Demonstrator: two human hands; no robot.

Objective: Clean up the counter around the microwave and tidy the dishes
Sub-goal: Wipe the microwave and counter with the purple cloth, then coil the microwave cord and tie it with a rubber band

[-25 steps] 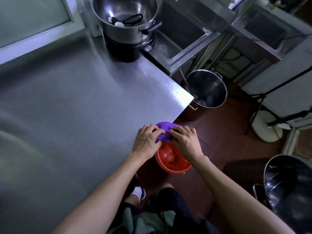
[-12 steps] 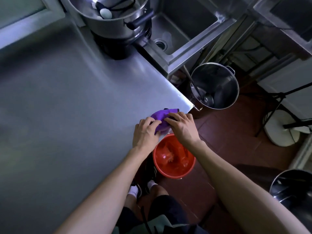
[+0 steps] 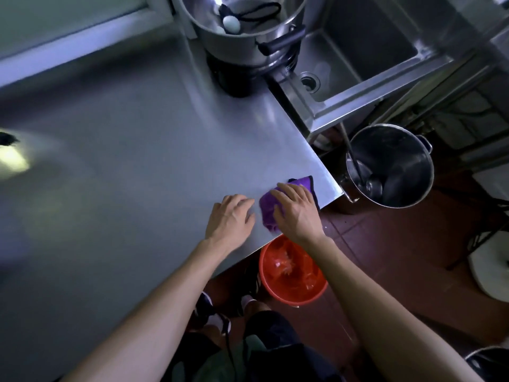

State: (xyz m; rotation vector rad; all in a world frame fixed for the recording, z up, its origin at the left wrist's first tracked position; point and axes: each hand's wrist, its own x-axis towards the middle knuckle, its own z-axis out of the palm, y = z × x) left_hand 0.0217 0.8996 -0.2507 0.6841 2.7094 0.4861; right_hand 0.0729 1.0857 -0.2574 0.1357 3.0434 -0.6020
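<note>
From my seat I see the steel counter [image 3: 124,166] filling the left of the view, with a bright reflection near its left edge. At the back a metal pot [image 3: 242,31] stands on a dark base, with a black cord and a pale round thing inside. Nearer the front edge the left hand [image 3: 230,219] lies flat on the counter, fingers [image 3: 242,201] straight and relaxed, holding nothing, just beside the purple cloth [image 3: 268,212]. The right hand [image 3: 296,213] presses down on that cloth with spread, slightly bent fingers; the cloth lies near the counter's front right corner. Below that edge an orange bucket [image 3: 293,274] sits on the red tiled floor. Further right I see a sink [image 3: 358,51] and a tall steel stockpot [image 3: 391,166] holding a ladle.
</note>
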